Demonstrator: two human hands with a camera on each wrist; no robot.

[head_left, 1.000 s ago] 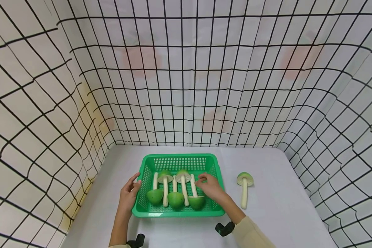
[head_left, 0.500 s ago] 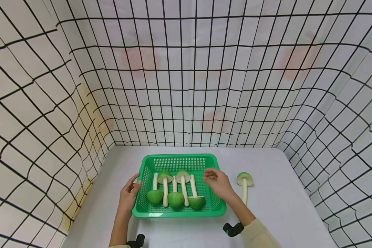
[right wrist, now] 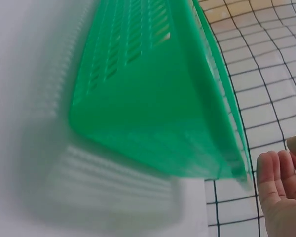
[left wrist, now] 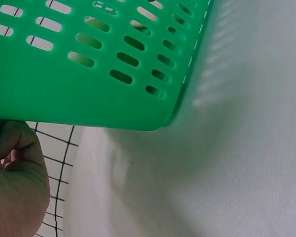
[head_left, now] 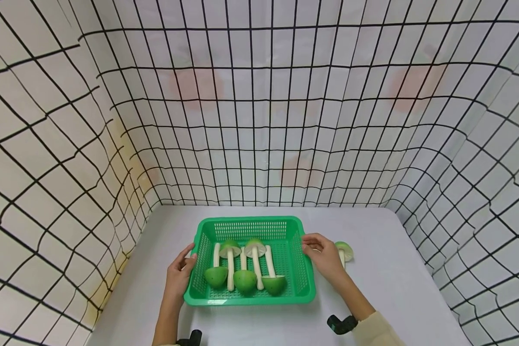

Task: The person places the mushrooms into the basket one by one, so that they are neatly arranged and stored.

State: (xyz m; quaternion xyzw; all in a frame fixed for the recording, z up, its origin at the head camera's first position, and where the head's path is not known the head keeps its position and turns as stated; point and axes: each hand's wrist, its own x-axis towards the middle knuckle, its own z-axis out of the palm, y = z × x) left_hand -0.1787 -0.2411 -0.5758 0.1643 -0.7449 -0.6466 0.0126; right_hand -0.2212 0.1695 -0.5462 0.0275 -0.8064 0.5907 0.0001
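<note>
A green plastic basket [head_left: 251, 221] stands on the table and holds several toy mushrooms [head_left: 245, 279] with green caps and white stems, laid side by side. My left hand [head_left: 188, 259] grips the basket's left rim; in the left wrist view a curled finger of that left hand [left wrist: 15, 148] sits under the basket's edge [left wrist: 89, 98]. My right hand [head_left: 317, 245] hovers just outside the basket's right rim with relaxed fingers, holding nothing. Its fingers [right wrist: 278, 182] show beside the basket wall [right wrist: 153, 108]. One loose mushroom [head_left: 346, 250] lies on the table, partly hidden behind that hand.
The pale grey table [head_left: 393, 278] is closed in on the left, back and right by white cloth walls with a black grid [head_left: 259, 120]. Bare table surface lies around the basket on all sides.
My right hand has lifted out of the basket and moved right, over the rim, to beside the loose mushroom. The left hand and basket have stayed in place.
</note>
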